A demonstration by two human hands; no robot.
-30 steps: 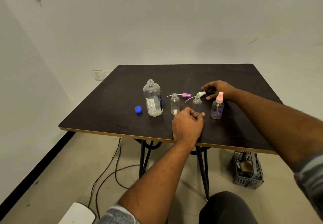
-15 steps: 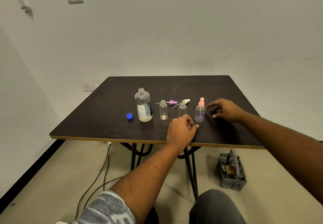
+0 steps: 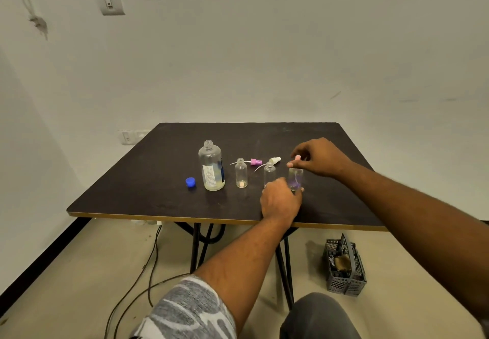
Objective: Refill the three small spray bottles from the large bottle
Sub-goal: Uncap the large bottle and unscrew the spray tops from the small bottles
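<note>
Dark square table (image 3: 158, 179) carries all items. Toward its near edge, right of centre, a small clear plastic spray bottle (image 3: 295, 178) stands upright. The left hand (image 3: 280, 201) grips the bottle's base. The right hand (image 3: 321, 157) pinches its pink spray cap (image 3: 298, 157). A tall clear uncapped large bottle (image 3: 211, 169) stands well apart to the left.

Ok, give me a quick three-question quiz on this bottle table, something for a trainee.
1. True or false: the large bottle is capped.
2. The right hand pinches which: A purple sprayer, B white sprayer, C pink sprayer?
3. How many small bottles stand with no sprayer on?

Key: 1 false, its cap lies beside it. 2 C. 3 two.
</note>
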